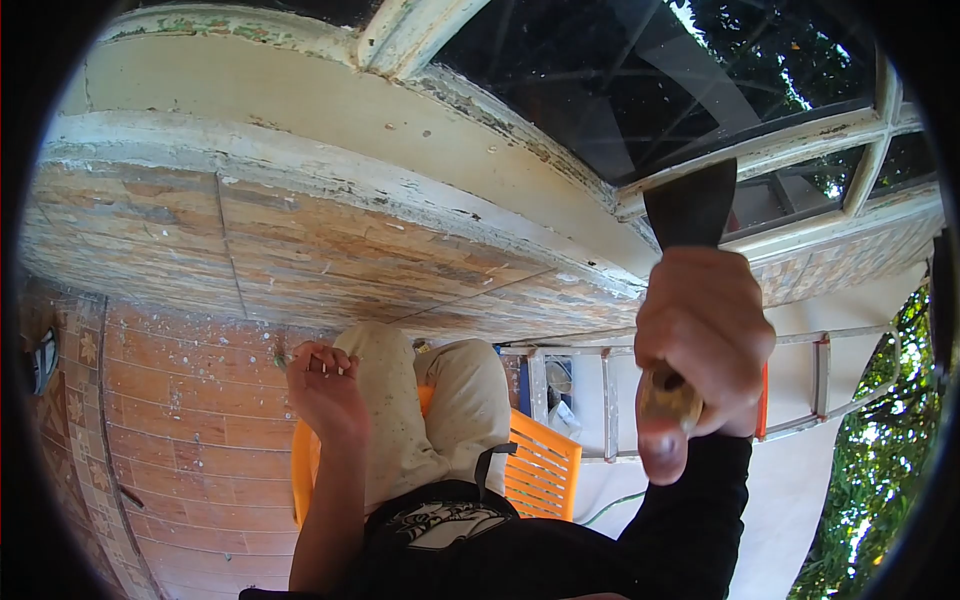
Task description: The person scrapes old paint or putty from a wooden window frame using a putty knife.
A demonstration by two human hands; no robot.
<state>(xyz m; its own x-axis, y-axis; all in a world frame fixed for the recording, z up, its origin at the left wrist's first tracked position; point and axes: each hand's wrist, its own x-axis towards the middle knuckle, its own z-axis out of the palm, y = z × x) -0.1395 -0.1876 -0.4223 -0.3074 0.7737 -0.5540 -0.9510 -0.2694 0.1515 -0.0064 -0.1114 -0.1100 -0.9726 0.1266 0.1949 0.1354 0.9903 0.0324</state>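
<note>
My right hand (705, 335) is wrapped round the wooden handle (668, 398) of a putty knife, its thumb lying along the near end. The wide dark blade (692, 208) points up and away, its far edge over the white window frame (790, 150); whether it touches the wood cannot be made out. Old paint is worn and flaking on this frame. My left hand (326, 385) is palm up beside my knee, fingers loosely curled and slightly apart, with nothing seen in it.
I sit on an orange plastic chair (540, 465) facing the chipped window sill (480, 165) above a stone-patterned tiled wall (300, 240). A metal ladder (610, 405) lies to the right. White flecks dot the terracotta floor (200, 400). Dark window glass (600, 80) fills the upper right.
</note>
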